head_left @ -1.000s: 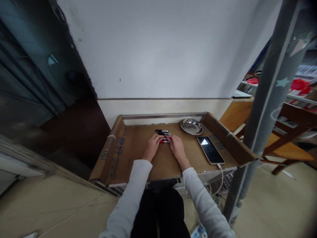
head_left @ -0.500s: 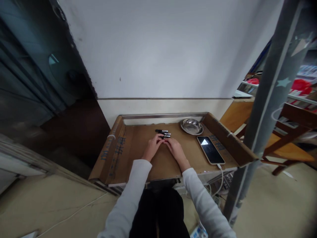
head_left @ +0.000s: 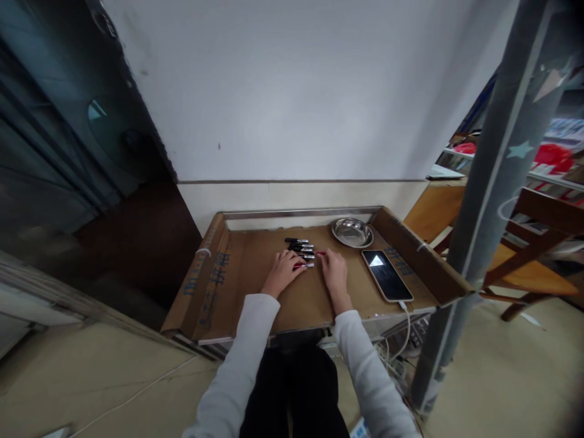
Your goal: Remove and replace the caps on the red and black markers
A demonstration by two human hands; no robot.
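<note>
Several small black tubes with silver ends [head_left: 301,247] lie in a row on the brown cardboard-lined tray table [head_left: 255,286]. My left hand [head_left: 283,275] rests just in front of them, its fingers curled on one end of a red and silver tube [head_left: 305,265]. My right hand [head_left: 335,272] is to the right of the row, fingers closed, with a small red piece [head_left: 320,252] at its fingertips. Both sleeves are white.
A shallow steel dish [head_left: 352,232] stands at the back right of the table. A phone [head_left: 387,275] on a white cable lies beside it near the raised cardboard side [head_left: 420,255]. A grey post [head_left: 474,201] and wooden chairs [head_left: 533,255] stand to the right.
My hands were together over one tube and have parted. The right hand moved right and back. A red and silver tube now shows between them, and the row looks longer.
</note>
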